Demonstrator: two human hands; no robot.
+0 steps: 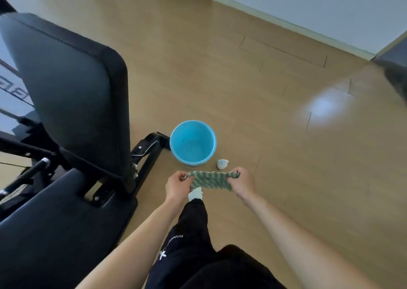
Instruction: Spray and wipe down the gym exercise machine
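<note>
A green and white striped cloth (210, 180) is stretched between my two hands above the floor. My left hand (177, 185) grips its left end and my right hand (242, 182) grips its right end. The black exercise machine fills the left side, with an upright padded backrest (66, 86) and a padded seat (55, 233) below it. A small white spray bottle (222, 163) stands on the floor just beyond my right hand, beside a blue bucket (193, 142).
The machine's black metal frame (147, 150) reaches the floor next to the bucket. My leg in black trousers and a light shoe (195, 193) are under my hands. Wooden floor (286, 156) spreads right; a pale wall (308, 6) runs along the back.
</note>
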